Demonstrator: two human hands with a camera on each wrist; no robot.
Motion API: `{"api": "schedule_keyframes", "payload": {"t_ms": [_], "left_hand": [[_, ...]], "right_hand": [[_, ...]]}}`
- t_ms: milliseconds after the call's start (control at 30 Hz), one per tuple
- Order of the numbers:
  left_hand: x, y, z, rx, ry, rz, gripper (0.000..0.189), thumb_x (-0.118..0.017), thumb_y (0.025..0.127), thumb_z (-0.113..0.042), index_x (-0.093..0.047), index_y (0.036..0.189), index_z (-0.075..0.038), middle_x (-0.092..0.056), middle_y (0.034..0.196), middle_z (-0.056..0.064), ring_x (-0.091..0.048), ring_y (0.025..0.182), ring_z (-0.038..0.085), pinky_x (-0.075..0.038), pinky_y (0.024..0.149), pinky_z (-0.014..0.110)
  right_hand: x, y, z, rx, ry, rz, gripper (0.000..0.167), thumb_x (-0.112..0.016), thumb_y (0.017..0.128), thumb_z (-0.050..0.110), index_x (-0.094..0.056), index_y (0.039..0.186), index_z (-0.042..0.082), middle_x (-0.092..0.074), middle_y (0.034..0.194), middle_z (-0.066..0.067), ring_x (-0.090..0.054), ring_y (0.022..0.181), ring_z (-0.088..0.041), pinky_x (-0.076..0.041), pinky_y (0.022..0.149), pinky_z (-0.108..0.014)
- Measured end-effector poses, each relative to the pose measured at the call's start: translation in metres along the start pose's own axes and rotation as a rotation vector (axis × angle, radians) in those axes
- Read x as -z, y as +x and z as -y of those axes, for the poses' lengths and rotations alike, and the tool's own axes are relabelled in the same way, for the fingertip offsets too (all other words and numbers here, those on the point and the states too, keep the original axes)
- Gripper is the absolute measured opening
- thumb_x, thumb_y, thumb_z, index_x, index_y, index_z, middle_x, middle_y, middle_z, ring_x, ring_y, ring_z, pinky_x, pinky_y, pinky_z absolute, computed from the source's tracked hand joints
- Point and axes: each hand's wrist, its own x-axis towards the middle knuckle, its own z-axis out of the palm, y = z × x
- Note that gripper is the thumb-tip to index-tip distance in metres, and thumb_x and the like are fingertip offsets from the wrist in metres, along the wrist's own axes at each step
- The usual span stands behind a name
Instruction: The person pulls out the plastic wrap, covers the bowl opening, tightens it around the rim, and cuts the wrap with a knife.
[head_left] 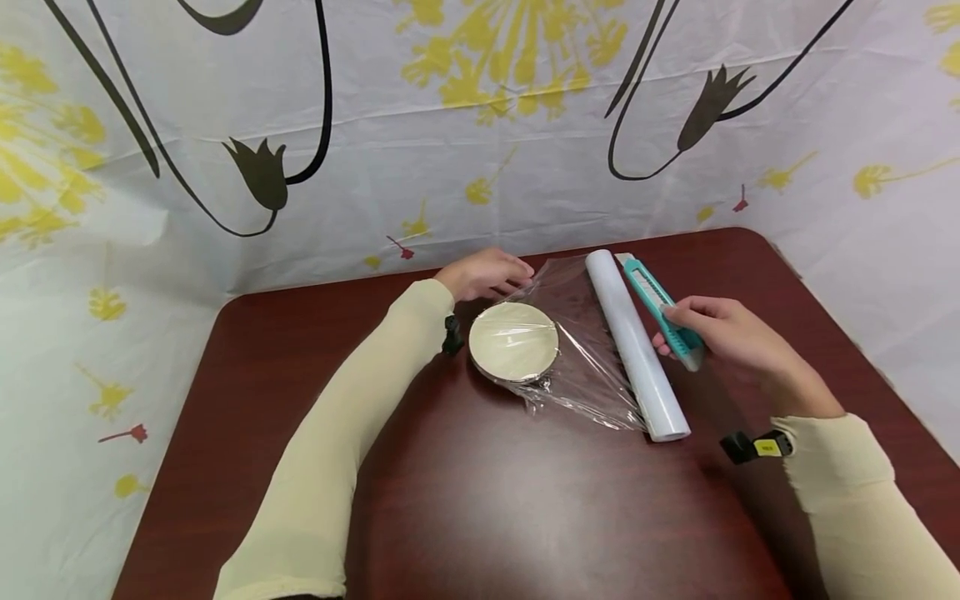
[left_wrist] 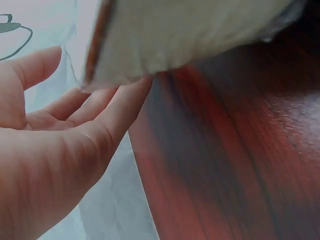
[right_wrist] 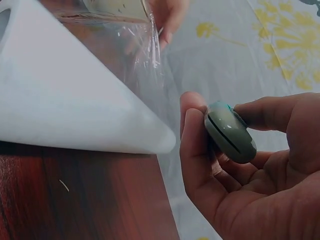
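While the right hand point(head_left: 738, 335) grips one cutter point(head_left: 648, 287), the left hand point(head_left: 483, 275), thumb and fingers apart, is beside one film-covered bowl point(head_left: 513, 342); one roll point(head_left: 634, 343) lies on the worktop point(head_left: 525, 500) between both hands.

One table point(head_left: 570, 517) carries one bowl point(head_left: 513, 343), one film sheet point(head_left: 581, 354) and one roll point(head_left: 636, 346) toward its far edge, with one cutter point(head_left: 649, 292) nearer the right edge. There are two hands point(head_left: 486, 275) point(head_left: 738, 337), two sleeves point(head_left: 337, 442) point(head_left: 862, 500) and two wristbands point(head_left: 452, 335) point(head_left: 772, 445).
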Motion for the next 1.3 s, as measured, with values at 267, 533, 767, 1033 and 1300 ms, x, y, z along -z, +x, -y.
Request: {"api": "schedule_keyframes", "payload": {"t_ms": [267, 533, 767, 1033, 1300], "left_hand": [[-0.002, 0.012, -0.007, 0.008, 0.04, 0.0, 0.042, -0.053, 0.117, -0.016, -0.059, 0.156, -0.002, -0.062, 0.155, 0.016, -0.064, 0.136, 0.032, -0.058, 0.089, 0.031], [-0.001, 0.014, -0.012, 0.017, 0.039, 0.026, 0.041, -0.058, 0.115, -0.014, -0.06, 0.153, 0.002, -0.065, 0.151, 0.019, -0.066, 0.131, 0.032, -0.061, 0.086, 0.03], [-0.001, 0.017, -0.014, 0.012, 0.01, 0.031, 0.039, -0.059, 0.113, -0.009, -0.062, 0.15, 0.004, -0.069, 0.143, 0.021, -0.072, 0.109, 0.024, -0.062, 0.088, 0.03], [-0.005, 0.015, -0.018, -0.032, 0.024, -0.014, 0.03, -0.06, 0.11, -0.004, -0.07, 0.137, 0.007, -0.078, 0.115, 0.015, -0.07, 0.084, 0.015, -0.061, 0.073, 0.024], [-0.007, 0.017, -0.019, -0.081, 0.096, -0.063, 0.026, -0.065, 0.107, -0.004, -0.076, 0.129, 0.006, -0.074, 0.09, 0.004, -0.066, 0.078, 0.011, -0.06, 0.07, 0.023]], "right_hand": [[-0.004, 0.015, 0.007, 0.019, -0.22, -0.046, 0.052, -0.057, 0.116, 0.041, -0.068, 0.133, -0.007, -0.071, 0.108, -0.01, -0.064, 0.091, -0.018, -0.058, 0.075, -0.032], [-0.011, 0.034, 0.021, -0.005, -0.324, -0.056, 0.057, -0.058, 0.113, 0.05, -0.071, 0.137, 0.0, -0.066, 0.122, -0.012, -0.055, 0.109, -0.026, -0.052, 0.084, -0.036], [-0.019, 0.046, 0.024, 0.038, -0.285, -0.053, 0.044, -0.064, 0.113, 0.037, -0.074, 0.124, -0.004, -0.065, 0.101, -0.006, -0.054, 0.096, -0.023, -0.051, 0.073, -0.035], [-0.026, 0.056, 0.033, 0.04, -0.296, -0.021, 0.038, -0.068, 0.111, 0.031, -0.073, 0.119, -0.007, -0.07, 0.1, -0.008, -0.063, 0.086, -0.017, -0.062, 0.074, -0.035], [-0.036, 0.065, 0.04, 0.024, -0.317, 0.004, 0.037, -0.07, 0.11, 0.03, -0.073, 0.118, -0.007, -0.07, 0.101, -0.008, -0.065, 0.087, -0.017, -0.062, 0.077, -0.032]]}}
